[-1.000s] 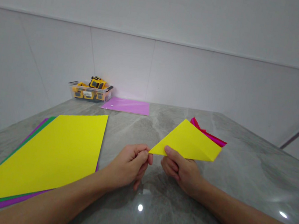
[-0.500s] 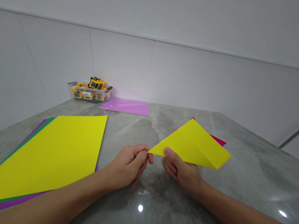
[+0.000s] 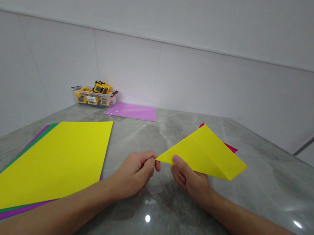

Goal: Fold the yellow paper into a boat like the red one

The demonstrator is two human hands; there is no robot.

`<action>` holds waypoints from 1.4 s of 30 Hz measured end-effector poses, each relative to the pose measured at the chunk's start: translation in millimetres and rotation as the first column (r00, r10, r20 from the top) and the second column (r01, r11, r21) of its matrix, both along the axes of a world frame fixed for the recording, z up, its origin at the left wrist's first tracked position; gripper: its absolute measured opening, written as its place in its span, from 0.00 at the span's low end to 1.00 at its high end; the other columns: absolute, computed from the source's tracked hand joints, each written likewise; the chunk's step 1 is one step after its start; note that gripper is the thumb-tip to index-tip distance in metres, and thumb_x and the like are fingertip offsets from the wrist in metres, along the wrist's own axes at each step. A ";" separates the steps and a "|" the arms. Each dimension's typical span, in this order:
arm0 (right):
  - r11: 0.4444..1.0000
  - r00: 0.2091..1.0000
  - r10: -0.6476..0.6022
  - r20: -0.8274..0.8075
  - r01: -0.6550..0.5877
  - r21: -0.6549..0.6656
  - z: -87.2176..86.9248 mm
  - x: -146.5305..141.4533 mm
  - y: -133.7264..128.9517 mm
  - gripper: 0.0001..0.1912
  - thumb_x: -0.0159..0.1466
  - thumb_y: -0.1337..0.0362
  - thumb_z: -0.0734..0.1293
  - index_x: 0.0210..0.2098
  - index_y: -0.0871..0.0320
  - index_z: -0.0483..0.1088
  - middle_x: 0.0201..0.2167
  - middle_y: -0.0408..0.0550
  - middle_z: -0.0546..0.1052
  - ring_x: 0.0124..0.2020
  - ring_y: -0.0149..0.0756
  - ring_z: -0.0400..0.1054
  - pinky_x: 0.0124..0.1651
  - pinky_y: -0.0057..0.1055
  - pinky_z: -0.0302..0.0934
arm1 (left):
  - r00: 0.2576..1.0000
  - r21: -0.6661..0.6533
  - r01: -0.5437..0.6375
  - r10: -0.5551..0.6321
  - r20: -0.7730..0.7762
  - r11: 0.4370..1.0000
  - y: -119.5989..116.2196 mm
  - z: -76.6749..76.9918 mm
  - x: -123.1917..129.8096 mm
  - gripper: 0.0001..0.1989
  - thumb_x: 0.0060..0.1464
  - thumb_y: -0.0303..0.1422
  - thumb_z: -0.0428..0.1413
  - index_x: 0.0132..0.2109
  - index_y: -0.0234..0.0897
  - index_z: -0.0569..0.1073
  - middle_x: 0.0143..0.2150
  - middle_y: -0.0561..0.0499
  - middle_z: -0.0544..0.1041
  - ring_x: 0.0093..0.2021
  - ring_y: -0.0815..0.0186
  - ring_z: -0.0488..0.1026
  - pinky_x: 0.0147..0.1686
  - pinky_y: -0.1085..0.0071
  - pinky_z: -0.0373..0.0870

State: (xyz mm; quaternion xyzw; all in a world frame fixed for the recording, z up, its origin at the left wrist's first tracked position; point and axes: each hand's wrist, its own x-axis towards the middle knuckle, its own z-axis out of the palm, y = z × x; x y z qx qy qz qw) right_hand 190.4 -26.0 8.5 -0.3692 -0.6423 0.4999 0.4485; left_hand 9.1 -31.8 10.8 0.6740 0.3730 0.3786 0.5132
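Both my hands hold one folded piece of yellow paper (image 3: 203,151) in front of me, above the table. Its left end narrows to a point, and a crease runs toward its right end. My left hand (image 3: 137,171) pinches that narrow tip between thumb and fingers. The lower edge is gripped by my right hand (image 3: 191,178), thumb on top and the other fingers underneath. Behind the yellow paper, a red-pink folded piece (image 3: 231,147) lies on the table, mostly hidden.
A stack of coloured sheets (image 3: 60,158), yellow over green and purple, lies at the left. At the back stand a clear plastic box (image 3: 91,98) of yellow toy vehicles and a flat pink-purple pack (image 3: 134,111). The grey marbled table (image 3: 159,226) reflects lights.
The right end of the folded yellow paper has shifted slightly to the right and tilted a little. Both hands keep their grip, almost in the same place.
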 end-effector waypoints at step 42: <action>0.899 0.933 0.331 -0.143 -0.357 -0.253 -3.1 -3.3 -2.5 0.19 0.57 0.53 0.62 0.17 0.59 0.61 0.12 0.37 0.58 0.14 0.24 0.50 0.20 0.26 0.43 | 0.959 -0.400 0.179 -0.069 0.274 0.899 -4.4 15.7 7.8 0.08 0.39 0.30 0.50 0.16 0.36 0.62 0.08 0.61 0.54 0.08 0.77 0.47 0.07 0.79 0.55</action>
